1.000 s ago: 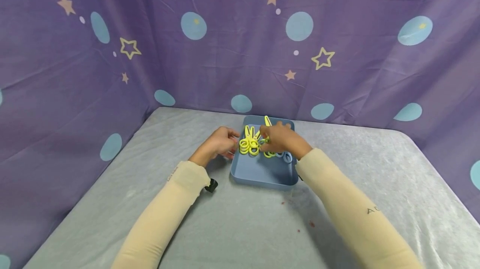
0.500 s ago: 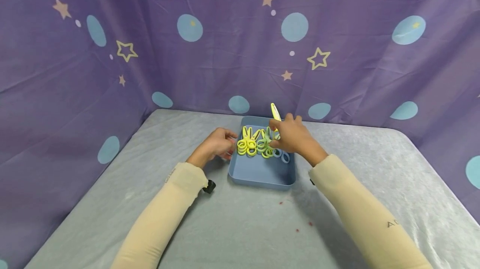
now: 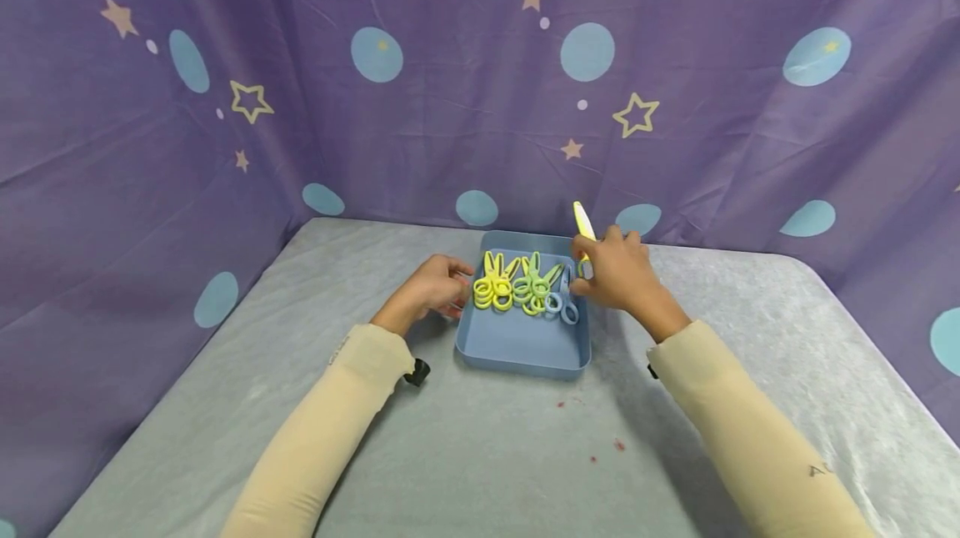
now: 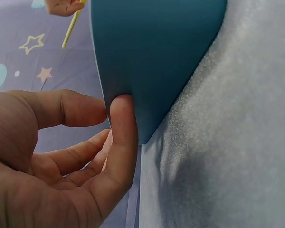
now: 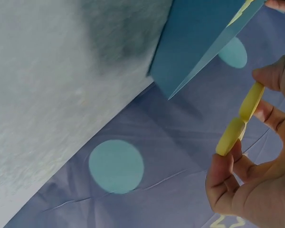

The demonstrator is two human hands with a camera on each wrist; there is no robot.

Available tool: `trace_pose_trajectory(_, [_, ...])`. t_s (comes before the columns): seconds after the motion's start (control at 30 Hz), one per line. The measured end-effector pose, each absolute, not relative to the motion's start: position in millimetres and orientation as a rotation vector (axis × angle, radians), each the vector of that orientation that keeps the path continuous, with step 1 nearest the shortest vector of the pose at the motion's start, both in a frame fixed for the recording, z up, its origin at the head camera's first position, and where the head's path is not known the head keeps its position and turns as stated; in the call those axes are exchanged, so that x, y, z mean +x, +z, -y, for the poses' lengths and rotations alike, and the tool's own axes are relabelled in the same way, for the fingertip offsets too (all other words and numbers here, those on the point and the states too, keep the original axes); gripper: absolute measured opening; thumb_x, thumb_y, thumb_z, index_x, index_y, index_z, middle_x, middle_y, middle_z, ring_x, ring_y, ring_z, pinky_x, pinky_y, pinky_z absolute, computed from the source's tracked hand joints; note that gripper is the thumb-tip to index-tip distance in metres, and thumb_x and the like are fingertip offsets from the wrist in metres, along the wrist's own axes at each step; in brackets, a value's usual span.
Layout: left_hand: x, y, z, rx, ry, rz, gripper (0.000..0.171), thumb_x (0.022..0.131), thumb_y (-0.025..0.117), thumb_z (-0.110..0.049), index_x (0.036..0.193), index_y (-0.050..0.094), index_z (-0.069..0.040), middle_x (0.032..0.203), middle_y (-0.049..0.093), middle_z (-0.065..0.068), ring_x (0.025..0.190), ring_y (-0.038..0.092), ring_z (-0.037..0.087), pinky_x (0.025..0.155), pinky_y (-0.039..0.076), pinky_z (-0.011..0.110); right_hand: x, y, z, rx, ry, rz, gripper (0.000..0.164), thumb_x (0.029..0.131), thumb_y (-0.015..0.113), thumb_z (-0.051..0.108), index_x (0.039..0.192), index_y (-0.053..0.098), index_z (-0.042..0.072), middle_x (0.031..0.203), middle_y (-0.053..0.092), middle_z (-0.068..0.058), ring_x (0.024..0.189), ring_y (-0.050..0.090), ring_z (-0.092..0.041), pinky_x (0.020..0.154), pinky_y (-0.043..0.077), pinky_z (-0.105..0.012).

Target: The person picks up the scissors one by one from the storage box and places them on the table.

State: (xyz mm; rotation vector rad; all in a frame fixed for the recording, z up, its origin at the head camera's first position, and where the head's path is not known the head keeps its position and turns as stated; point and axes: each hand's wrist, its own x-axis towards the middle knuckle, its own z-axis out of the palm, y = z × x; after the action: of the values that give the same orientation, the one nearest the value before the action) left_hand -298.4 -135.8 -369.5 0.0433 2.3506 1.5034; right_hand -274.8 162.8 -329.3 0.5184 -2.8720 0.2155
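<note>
My left hand point(image 3: 435, 286) pinches the left wall of a blue tray point(image 3: 525, 342), with the thumb and a finger on either side of the rim in the left wrist view. My right hand point(image 3: 617, 273) holds a pair of yellow scissors point(image 3: 582, 221) above the tray's right edge, blades pointing up and away. In the right wrist view, fingertips grip the scissors' two yellow handle loops point(image 5: 251, 102). Inside the tray lie yellow scissors point(image 3: 492, 283), green scissors point(image 3: 532, 281) and blue scissors point(image 3: 567, 304), side by side and partly overlapping.
The tray stands near the back of a table point(image 3: 450, 455) covered in grey cloth. Behind it hangs a purple curtain point(image 3: 465, 121) with stars and dots. Small red marks point(image 3: 619, 444) show on the cloth in front. A black strap piece point(image 3: 417, 372) sits at the left wrist.
My right hand has lifted the yellow scissors out of the tray and carried them to the right. The green and blue scissors are now uncovered. My left hand stays at the tray's left wall.
</note>
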Motion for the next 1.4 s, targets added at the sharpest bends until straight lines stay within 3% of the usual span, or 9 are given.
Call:
trace_pose_trajectory(0.6, [-297.4, -369.1, 142.0, 0.036, 1.497, -2.339, 0.059, 0.087, 0.057, 0.008, 0.145, 0.053, 0.0, 0.127, 0.057, 0.02, 0.088, 0.065, 0.028, 0.072, 0.063, 0.042, -289.5, -342.1, -200.0, 0.252, 0.344, 3.016, 0.038, 0.085, 0.076, 0.031, 0.111, 0.06, 0.009, 0.105, 0.05, -0.031, 0.101, 0.043, -0.061, 0.081, 0.042, -0.071])
trace_pose_trajectory(1.03, [-296.7, -367.5, 140.2, 0.047, 1.495, -2.331, 0.059, 0.087, 0.057, 0.007, 0.145, 0.053, -0.001, 0.127, 0.059, 0.02, 0.096, 0.066, 0.032, 0.074, 0.063, 0.043, -307.4, -364.5, -205.1, 0.254, 0.408, 3.211, 0.033, 0.081, 0.077, 0.03, 0.105, 0.063, 0.012, 0.108, 0.057, -0.026, 0.095, 0.048, -0.052, 0.075, 0.046, -0.06])
trace_pose_trajectory(1.17, [-296.5, -366.8, 138.7, 0.039, 1.497, -2.339, 0.058, 0.087, 0.057, 0.008, 0.144, 0.055, -0.002, 0.127, 0.058, 0.02, 0.093, 0.066, 0.03, 0.073, 0.063, 0.043, -311.3, -366.8, -206.2, 0.297, 0.425, 3.248, 0.032, 0.082, 0.079, 0.028, 0.105, 0.066, 0.009, 0.106, 0.064, -0.022, 0.098, 0.053, -0.049, 0.082, 0.043, -0.06])
trace_pose_trajectory(1.33, [-296.5, -367.7, 136.3, 0.039, 1.499, -2.356, 0.058, 0.086, 0.056, 0.008, 0.144, 0.054, 0.001, 0.122, 0.059, 0.019, 0.085, 0.066, 0.027, 0.069, 0.063, 0.041, -316.1, -370.2, -209.5, 0.341, 0.481, 3.294, 0.03, 0.083, 0.079, 0.024, 0.105, 0.07, 0.005, 0.109, 0.069, -0.019, 0.106, 0.059, -0.043, 0.1, 0.035, -0.071])
trace_pose_trajectory(1.4, [-296.4, -368.2, 135.5, 0.047, 1.499, -2.36, 0.059, 0.085, 0.055, 0.008, 0.144, 0.053, 0.002, 0.119, 0.059, 0.019, 0.082, 0.065, 0.026, 0.068, 0.063, 0.041, -317.3, -372.1, -211.4, 0.332, 0.524, 3.322, 0.031, 0.085, 0.078, 0.025, 0.106, 0.069, 0.004, 0.11, 0.068, -0.018, 0.103, 0.059, -0.04, 0.1, 0.037, -0.069])
